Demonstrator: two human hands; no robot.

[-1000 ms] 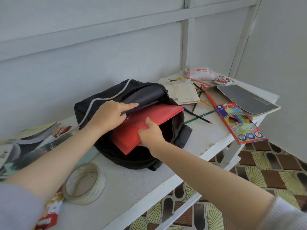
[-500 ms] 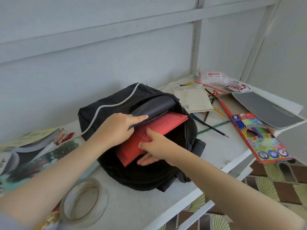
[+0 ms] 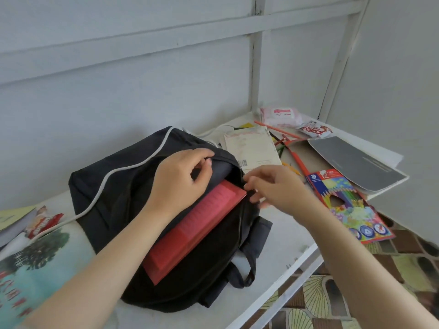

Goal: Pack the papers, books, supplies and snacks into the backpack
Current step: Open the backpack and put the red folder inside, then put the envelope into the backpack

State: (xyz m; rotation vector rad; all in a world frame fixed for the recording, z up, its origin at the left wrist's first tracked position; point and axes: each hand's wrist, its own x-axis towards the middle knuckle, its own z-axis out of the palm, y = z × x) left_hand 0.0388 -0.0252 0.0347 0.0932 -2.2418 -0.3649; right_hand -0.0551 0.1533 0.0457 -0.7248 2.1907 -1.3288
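Your left hand (image 3: 180, 184) holds up the upper edge of the backpack (image 3: 114, 198), so its mouth is open, but the red folder (image 3: 197, 231) sticks out and fills most of it. Right of the bag a strip of bare table (image 3: 285, 238) is free before the coloured pencil box (image 3: 351, 210).

Soft, even daylight lights the scene brightly, leaving only faint shadows on the white desk (image 3: 288, 225). The inside of the black fabric backpack (image 3: 114, 198) sinks into darkness. Motion blur smears the right hand (image 3: 278, 188) and its fingers (image 3: 255, 182). Wide-angle distortion bows the white wall battens (image 3: 166, 36) near the edges.
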